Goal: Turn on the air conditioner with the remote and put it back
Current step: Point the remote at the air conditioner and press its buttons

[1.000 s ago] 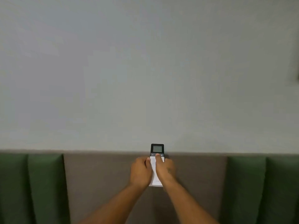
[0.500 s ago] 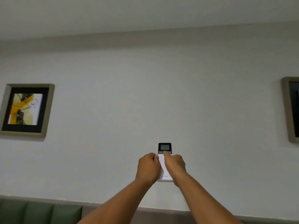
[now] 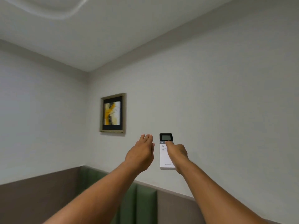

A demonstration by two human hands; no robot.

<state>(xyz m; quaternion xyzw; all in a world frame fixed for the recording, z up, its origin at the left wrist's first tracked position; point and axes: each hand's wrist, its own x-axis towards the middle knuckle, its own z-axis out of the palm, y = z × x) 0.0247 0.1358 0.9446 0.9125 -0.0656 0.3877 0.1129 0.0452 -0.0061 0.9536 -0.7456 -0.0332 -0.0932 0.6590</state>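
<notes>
On the left, a framed abstract painting [image 3: 112,112] hangs on the wall near the room's corner. Right of it we see our left hand [image 3: 142,153] raised with flat, straight fingers held together, empty, just beside the remote without touching it. The white remote [image 3: 165,151] stands upright in the air, long axis vertical, dark display end pointing up. Our right hand [image 3: 177,153] wraps its right side, the thumb [image 3: 169,143] pressing just below the screen.

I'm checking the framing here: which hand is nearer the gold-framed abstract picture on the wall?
Left. The open left hand reaches up just below and right of the gold-framed picture; the right hand, gripping the white remote, sits farther right.
</notes>
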